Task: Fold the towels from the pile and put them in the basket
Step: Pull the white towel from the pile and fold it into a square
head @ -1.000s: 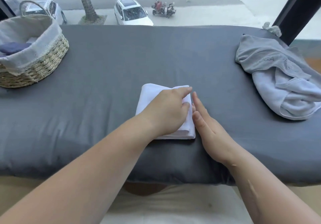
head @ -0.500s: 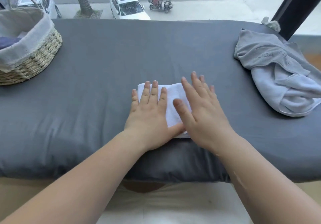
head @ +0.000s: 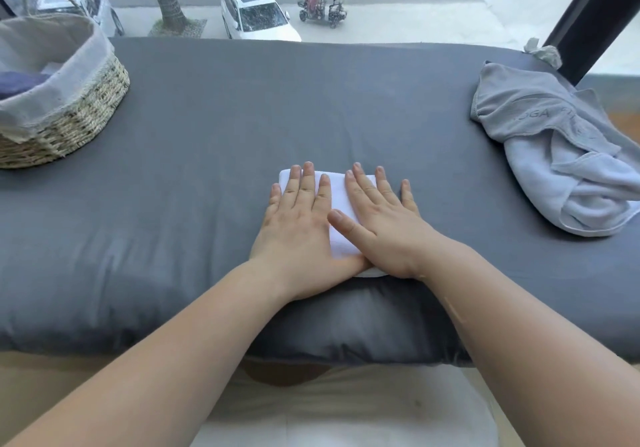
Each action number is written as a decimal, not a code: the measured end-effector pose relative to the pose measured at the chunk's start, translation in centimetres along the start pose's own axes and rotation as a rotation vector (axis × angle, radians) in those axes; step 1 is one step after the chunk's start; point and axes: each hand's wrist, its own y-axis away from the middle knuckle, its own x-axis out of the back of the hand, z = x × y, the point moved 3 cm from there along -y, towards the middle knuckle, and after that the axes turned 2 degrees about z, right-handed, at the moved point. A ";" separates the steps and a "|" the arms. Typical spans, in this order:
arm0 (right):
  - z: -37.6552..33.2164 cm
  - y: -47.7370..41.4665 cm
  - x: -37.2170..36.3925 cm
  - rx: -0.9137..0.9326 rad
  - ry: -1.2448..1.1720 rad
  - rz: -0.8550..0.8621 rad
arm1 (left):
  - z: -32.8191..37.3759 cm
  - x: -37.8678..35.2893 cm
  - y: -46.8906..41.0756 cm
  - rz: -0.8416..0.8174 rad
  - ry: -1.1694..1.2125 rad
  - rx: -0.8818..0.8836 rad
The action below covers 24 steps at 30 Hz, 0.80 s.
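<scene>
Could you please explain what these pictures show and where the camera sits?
There is no machine here: a person works with bare hands, filmed by a head-worn camera looking forward and down. The left hand and right hand lie flat, fingers straight, pressing a folded white towel on a grey padded table. Nothing is gripped. A pile of unfolded grey towels lies at the right; a lined wicker basket stands at the left, with something dark blue inside.
</scene>
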 end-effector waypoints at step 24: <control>-5.1 6.3 2.0 0.204 0.349 0.076 | -6.5 8.0 -3.1 -0.111 0.443 0.003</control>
